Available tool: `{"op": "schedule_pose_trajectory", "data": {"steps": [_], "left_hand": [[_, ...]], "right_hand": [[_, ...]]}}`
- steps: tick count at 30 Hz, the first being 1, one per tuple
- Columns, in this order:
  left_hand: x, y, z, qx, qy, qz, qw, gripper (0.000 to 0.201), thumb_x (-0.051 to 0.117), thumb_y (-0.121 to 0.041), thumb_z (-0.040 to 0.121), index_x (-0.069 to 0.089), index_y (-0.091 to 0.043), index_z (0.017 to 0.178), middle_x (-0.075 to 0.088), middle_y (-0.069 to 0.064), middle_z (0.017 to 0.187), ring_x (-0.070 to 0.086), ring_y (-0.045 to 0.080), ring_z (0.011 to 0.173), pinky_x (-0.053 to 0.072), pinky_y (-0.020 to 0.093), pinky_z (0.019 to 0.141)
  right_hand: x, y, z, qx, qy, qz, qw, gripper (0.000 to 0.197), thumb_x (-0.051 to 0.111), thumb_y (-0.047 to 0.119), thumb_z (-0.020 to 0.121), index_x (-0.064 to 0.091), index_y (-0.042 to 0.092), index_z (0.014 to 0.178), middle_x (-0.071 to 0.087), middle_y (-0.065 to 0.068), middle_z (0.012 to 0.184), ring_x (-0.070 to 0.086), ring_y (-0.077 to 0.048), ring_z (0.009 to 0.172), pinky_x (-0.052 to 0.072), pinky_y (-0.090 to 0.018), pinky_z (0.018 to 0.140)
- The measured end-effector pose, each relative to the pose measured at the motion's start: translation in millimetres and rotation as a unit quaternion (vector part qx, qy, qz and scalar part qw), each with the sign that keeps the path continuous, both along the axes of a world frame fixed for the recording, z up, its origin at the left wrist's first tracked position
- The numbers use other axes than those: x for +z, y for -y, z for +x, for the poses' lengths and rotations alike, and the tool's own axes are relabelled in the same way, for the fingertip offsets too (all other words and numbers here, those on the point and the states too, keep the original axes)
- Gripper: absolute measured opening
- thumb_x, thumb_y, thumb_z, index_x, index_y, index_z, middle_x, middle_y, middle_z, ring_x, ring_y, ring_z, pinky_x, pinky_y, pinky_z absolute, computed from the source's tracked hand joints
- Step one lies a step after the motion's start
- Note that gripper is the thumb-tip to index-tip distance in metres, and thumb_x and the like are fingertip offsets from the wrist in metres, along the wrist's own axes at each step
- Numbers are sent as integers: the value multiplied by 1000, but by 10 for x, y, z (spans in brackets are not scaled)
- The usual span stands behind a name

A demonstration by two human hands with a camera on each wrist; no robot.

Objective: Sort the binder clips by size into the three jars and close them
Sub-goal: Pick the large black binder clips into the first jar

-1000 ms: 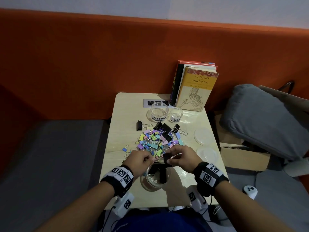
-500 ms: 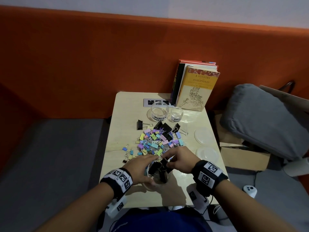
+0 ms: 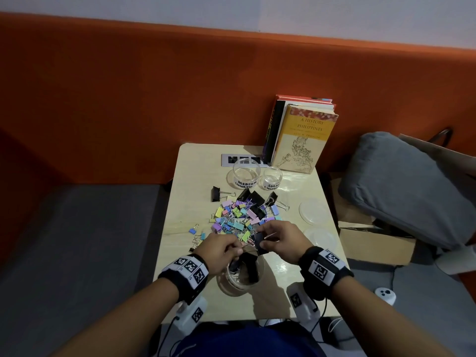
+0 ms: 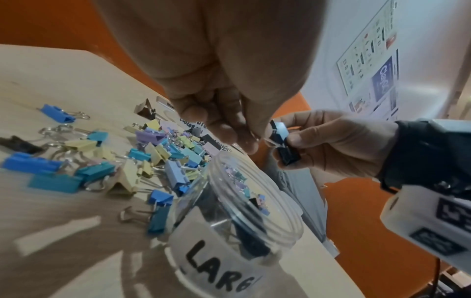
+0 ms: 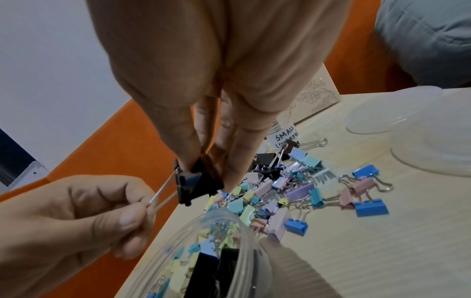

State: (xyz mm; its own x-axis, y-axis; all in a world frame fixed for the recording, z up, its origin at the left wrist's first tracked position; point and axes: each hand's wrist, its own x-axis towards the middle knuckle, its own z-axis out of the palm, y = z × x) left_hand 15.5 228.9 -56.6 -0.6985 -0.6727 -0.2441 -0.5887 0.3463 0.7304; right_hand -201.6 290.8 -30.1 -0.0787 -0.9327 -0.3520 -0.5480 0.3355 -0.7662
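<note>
A large black binder clip (image 3: 259, 243) (image 5: 195, 186) (image 4: 282, 142) hangs just above the open jar labelled LARGE (image 3: 240, 276) (image 4: 229, 227), which holds black clips. My right hand (image 3: 279, 240) (image 5: 203, 165) pinches the clip's black body. My left hand (image 3: 221, 249) (image 4: 242, 133) pinches its wire handles (image 5: 159, 198). A heap of pastel clips (image 3: 237, 217) with a few black ones lies on the table behind my hands. The empty MEDIUM jar (image 3: 245, 176) and the empty SMALL jar (image 3: 271, 178) stand open at the back.
Two clear lids (image 3: 314, 211) (image 3: 320, 239) lie on the table's (image 3: 185, 202) right side. Books (image 3: 300, 135) lean at the back right. One black clip (image 3: 217, 194) lies apart to the left. A grey cushion (image 3: 401, 186) and a cardboard box (image 3: 373, 240) sit to the right.
Half a second ago both hands were down at the LARGE jar's mouth; now they are raised above it again, sharing the black clip between them.
</note>
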Motion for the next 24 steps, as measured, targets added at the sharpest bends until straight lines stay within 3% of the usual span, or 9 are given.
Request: {"op": "schedule_pose_trajectory", "data": {"steps": [4, 7, 9, 12, 16, 19, 24], "left_hand": [[69, -10, -70, 28, 16, 26, 999, 14, 61, -20, 96, 69, -18, 84, 73, -4, 74, 68, 5, 71, 54, 25, 76], [79, -10, -84, 30, 21, 28, 999, 15, 62, -21, 95, 69, -18, 83, 74, -4, 74, 68, 3, 70, 54, 23, 74], [80, -16, -78, 24, 24, 33, 999, 14, 63, -22, 95, 70, -17, 84, 74, -4, 76, 67, 2, 71, 53, 22, 75], [87, -21, -57, 20, 27, 34, 999, 14, 63, -22, 95, 70, -18, 84, 74, -5, 79, 67, 5, 75, 51, 22, 76], [98, -35, -47, 29, 23, 36, 999, 14, 64, -22, 95, 72, -18, 83, 75, -6, 80, 67, 7, 77, 52, 23, 78], [126, -73, -85, 31, 22, 40, 998, 14, 65, -22, 94, 71, -19, 82, 75, -5, 78, 68, 6, 74, 51, 19, 73], [126, -103, -144, 41, 24, 45, 998, 13, 67, -23, 93, 72, -14, 84, 74, -7, 75, 68, 3, 71, 55, 23, 72]], "right_hand": [[-29, -26, 5, -14, -30, -8, 999, 32, 76, 9, 80, 69, 23, 109, 66, 13, 90, 67, -13, 85, 48, -12, 68], [-55, -49, 14, -22, -36, -14, 999, 32, 77, 10, 79, 69, 25, 106, 65, 14, 90, 65, -7, 80, 42, -5, 63], [-49, -63, 15, -25, -28, -12, 999, 30, 76, 8, 79, 68, 27, 102, 64, 16, 88, 65, -5, 77, 43, -5, 62], [-24, -70, -2, -26, 7, -8, 1000, 28, 75, 8, 80, 67, 28, 98, 67, 12, 88, 68, -16, 82, 49, -18, 68], [-5, -82, -13, -20, 0, -2, 1000, 30, 75, 6, 80, 67, 27, 100, 65, 13, 88, 69, -18, 85, 46, -13, 65], [-36, -77, 6, -18, -42, -4, 999, 32, 75, 8, 81, 69, 25, 106, 63, 16, 89, 69, -14, 84, 46, -14, 69], [-70, -81, 33, -5, -88, -20, 996, 32, 75, 11, 81, 69, 22, 110, 65, 7, 96, 69, -14, 84, 49, -21, 74]]}}
